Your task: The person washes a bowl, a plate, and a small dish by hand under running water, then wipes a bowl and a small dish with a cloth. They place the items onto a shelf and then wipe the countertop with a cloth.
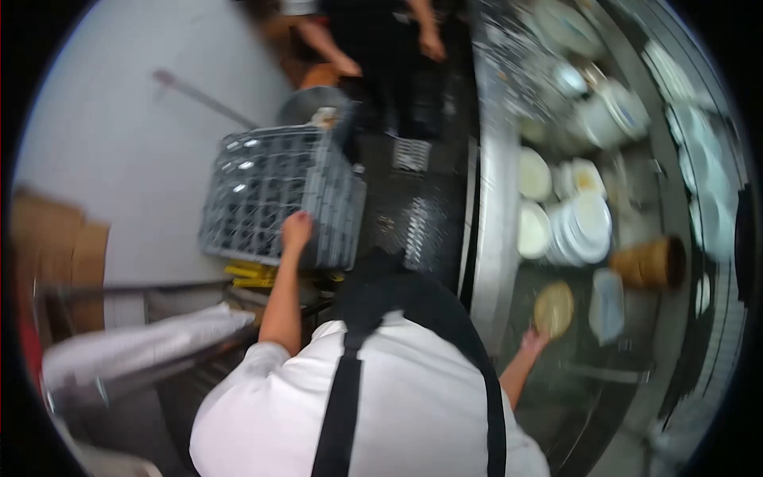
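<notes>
My left hand [296,232] is closed on the near edge of a grey plastic dish rack [334,191] with a grid of compartments. The rack is part of a stack standing against the pale wall. On the right, over the metal counter, my right hand [537,337] grips the near rim of a round, shallow tan dish [555,308]; blur hides its exact kind. Beside the dish are a clear or pale oblong container [607,306] and a brown, basket-like cylinder [650,263] lying on its side. White bowls stand stacked [584,226] just beyond.
Another person [362,56] in dark clothing stands at the far end of the wet aisle floor [405,215]. More white dishware [610,115] sits along the metal counter [497,238]. A rail with a white bundle [147,342] is at lower left.
</notes>
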The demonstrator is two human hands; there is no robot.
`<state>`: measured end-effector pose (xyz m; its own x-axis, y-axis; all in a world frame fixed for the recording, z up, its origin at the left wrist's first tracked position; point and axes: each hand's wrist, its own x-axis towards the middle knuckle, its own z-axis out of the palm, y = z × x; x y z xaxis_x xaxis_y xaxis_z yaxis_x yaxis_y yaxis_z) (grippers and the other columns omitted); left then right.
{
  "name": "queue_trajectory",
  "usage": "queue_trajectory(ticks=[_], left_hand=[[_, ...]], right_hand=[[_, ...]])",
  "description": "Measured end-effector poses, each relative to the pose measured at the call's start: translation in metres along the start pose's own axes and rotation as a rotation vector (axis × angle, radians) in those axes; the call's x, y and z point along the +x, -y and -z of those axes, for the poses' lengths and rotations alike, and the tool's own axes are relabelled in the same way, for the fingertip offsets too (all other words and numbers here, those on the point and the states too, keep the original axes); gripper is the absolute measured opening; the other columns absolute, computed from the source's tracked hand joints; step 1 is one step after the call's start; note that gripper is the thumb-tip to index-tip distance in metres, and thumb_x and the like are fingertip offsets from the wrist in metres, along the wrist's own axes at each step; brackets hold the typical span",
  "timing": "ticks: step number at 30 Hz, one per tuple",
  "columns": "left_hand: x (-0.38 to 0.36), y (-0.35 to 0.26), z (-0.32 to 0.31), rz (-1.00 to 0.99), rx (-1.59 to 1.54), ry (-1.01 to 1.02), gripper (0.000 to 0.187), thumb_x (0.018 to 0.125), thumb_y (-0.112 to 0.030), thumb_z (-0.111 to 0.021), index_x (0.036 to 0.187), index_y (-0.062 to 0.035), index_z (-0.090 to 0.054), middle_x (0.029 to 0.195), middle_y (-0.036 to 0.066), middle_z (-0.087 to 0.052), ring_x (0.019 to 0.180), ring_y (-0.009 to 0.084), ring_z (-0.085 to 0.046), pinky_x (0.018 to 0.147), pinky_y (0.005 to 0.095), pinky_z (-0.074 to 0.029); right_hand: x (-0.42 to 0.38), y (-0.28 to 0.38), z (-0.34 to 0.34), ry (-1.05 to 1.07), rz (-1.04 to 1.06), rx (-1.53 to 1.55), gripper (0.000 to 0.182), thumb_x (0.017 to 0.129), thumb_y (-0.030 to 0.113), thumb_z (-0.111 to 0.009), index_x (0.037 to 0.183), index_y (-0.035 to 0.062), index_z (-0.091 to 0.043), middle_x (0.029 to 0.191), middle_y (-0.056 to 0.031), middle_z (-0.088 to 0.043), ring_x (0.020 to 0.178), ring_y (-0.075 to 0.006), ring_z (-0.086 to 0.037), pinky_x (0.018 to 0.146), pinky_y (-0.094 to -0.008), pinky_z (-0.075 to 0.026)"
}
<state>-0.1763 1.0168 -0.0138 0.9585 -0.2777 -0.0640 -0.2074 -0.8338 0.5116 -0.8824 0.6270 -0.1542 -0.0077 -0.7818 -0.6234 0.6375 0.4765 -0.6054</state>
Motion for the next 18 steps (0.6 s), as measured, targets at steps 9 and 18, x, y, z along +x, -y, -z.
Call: queue_trajectory(ticks=[9, 18], left_hand=[[0.043, 0.063, -0.026, 0.288, -0.699, 0.082, 0.017, 0.097, -0.012, -0.053, 0.100, -0.0017, -0.067, 0.076, 0.008, -0.068, 0.059, 0.0133, -0.063, 0.052, 0.0245, -0.051], [0.102, 0.083, -0.014, 0.349, -0.876, 0.026, 0.020, 0.098, -0.016, -0.055, 0.106, -0.0011, -0.066, 0.088, 0.012, -0.071, 0.065, 0.0174, -0.067, 0.053, 0.0246, -0.053]], right_hand=[[-0.093, 0.047, -0.199, -0.245, 0.190, -0.289, 0.056, 0.083, -0.002, -0.041, 0.139, 0.0011, -0.041, 0.134, -0.0248, -0.048, 0.112, -0.0429, -0.060, 0.079, -0.0563, -0.061], [-0.087, 0.045, -0.306, -0.542, 0.765, -0.616, 0.059, 0.076, -0.009, -0.043, 0.134, -0.0011, -0.045, 0.129, -0.0259, -0.054, 0.104, -0.0447, -0.064, 0.076, -0.0540, -0.061]])
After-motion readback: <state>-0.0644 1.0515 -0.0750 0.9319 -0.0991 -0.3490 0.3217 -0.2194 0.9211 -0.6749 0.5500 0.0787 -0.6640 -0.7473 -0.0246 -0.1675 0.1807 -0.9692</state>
